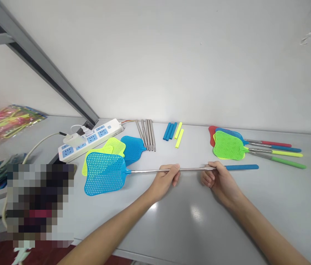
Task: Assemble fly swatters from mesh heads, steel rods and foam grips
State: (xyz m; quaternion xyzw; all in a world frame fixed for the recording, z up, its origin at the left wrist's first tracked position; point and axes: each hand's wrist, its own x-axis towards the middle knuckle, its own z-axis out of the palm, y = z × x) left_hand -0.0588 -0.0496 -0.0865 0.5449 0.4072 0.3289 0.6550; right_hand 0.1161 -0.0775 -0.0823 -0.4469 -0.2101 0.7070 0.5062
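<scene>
Both of the person's hands are on one blue fly swatter [190,169], which lies crosswise in front of them above the near half of the bench [188,235]. Its perforated blue head [106,173] is off to the left, its thin metal shaft runs between the hands, and its blue grip [242,167] points right. The left hand [168,177] is closed around the middle of the shaft, thumb along the top and fingers curled under. The right hand [217,178] is closed too, pinching the shaft just beside the blue grip, its other fingers folded in.

Behind the held head, partly covered by it, I can see loose yellow heads [117,146] and a loose blue head [132,149]. Next to those, a row of bare metal rods [148,136] reaches toward the wall [172,55]. Then come three blue sleeves [170,131] side by side, with two yellow sleeves [179,139] just beside them.

Over on the right, beyond the right hand, complete swatters [229,145] in red, blue, yellow and green overlap, handles pointing right. At the left, a white power strip [106,138] sits at a slant with an adapter [73,140] plugged in, and past it are colourful items in clear plastic packaging [9,119].
</scene>
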